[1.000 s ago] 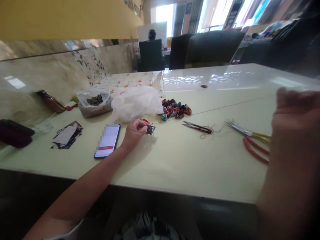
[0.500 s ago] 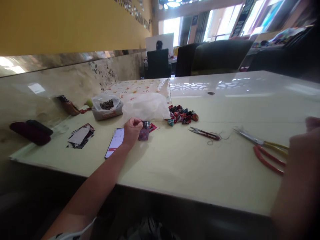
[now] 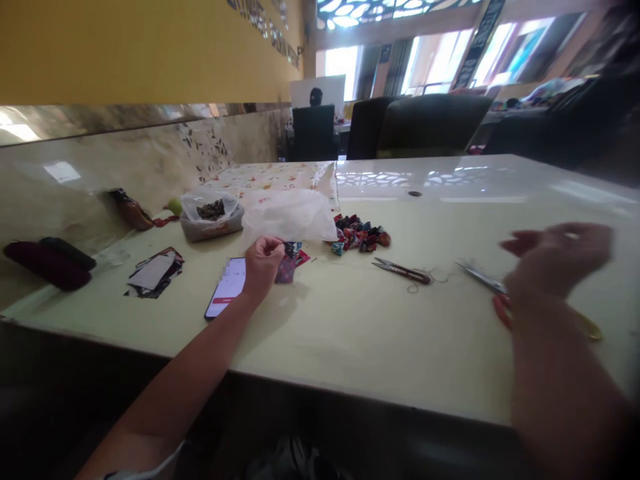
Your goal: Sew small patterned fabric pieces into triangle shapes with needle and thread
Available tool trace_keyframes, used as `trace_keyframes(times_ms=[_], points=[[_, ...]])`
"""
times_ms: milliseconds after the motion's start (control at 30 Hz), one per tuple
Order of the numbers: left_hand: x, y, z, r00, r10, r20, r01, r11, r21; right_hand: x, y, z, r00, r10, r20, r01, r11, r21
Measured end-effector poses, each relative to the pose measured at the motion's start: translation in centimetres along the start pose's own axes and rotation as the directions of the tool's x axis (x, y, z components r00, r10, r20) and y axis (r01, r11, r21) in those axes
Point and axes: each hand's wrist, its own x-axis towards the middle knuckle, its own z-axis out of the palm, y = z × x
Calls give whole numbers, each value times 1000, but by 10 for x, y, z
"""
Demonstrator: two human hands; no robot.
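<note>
My left hand [image 3: 266, 257] is closed in a pinch at the upper edge of a small purple patterned fabric piece [image 3: 285, 270], just right of a phone [image 3: 225, 293]. Blue and red patterned scraps [image 3: 299, 253] lie behind the fabric. My right hand [image 3: 555, 260] is raised over the right side of the table, blurred, its fingers curled together. What they hold, if anything, is too small to make out. Below it, my wrist partly hides large scissors [image 3: 483, 277] with red and yellow handles. Thread snips [image 3: 403, 270] lie between the hands, with loose thread beside them.
Small stuffed fabric pieces [image 3: 360, 233] are heaped beyond the snips, next to a white plastic bag [image 3: 287, 213]. A bag-lined container [image 3: 210, 227] holds dark bits. Fabric cutouts [image 3: 156, 273] and dark rolls [image 3: 47, 263] lie left on the table [image 3: 350, 340]. A person sits far back.
My right hand has moved left from the right edge of view, now covering much of the scissors' handles. My left hand keeps its pinch at the fabric. The view has shifted slightly.
</note>
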Motion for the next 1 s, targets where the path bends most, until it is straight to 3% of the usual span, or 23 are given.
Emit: trace_keyframes(times_ms=[33, 67, 100, 167, 200, 300, 367, 433, 533, 700, 867, 933, 1000], points=[[-4, 2, 2, 999, -3, 36, 3, 1000, -15, -11, 5, 8, 996, -28, 87, 35, 996, -84], [-9, 4, 5, 997, -9, 72, 11, 1000, -28, -25, 10, 15, 976, 27, 218, 7, 988, -156], [-13, 6, 7, 994, -21, 106, 26, 999, -39, -41, 15, 22, 931, 77, 358, -5, 980, -198], [-22, 11, 11, 985, -54, 167, 60, 998, -33, -77, 21, 33, 771, 127, 624, 26, 973, -230], [-25, 13, 13, 979, -64, 193, 69, 997, -21, -96, 23, 37, 660, 181, 729, 33, 962, -269], [-35, 15, 18, 956, -51, 288, 57, 998, -11, -145, 27, 42, 336, 312, 889, 67, 933, -353], [-39, 15, 20, 934, -26, 357, 42, 998, -37, -166, 29, 41, 232, 353, 906, 96, 919, -383], [-42, 15, 21, 912, -11, 410, 35, 998, -51, -178, 31, 39, 196, 359, 913, 106, 917, -384], [-45, 16, 23, 891, -20, 453, 55, 996, -64, -181, 34, 36, 182, 323, 929, 124, 929, -348], [-46, 15, 24, 857, -179, 483, 277, 951, -138, -177, 34, 36, 187, 289, 939, 186, 928, -323], [-47, 13, 24, 760, -303, 576, 443, 889, -116, -179, 33, 35, 191, 251, 949, 272, 915, -297], [-48, 11, 24, 718, -312, 622, 464, 881, -93, -181, 33, 34, 188, 248, 950, 285, 912, -295], [-48, 10, 24, 702, -311, 640, 467, 880, -86, -182, 33, 34, 177, 247, 953, 290, 912, -291]])
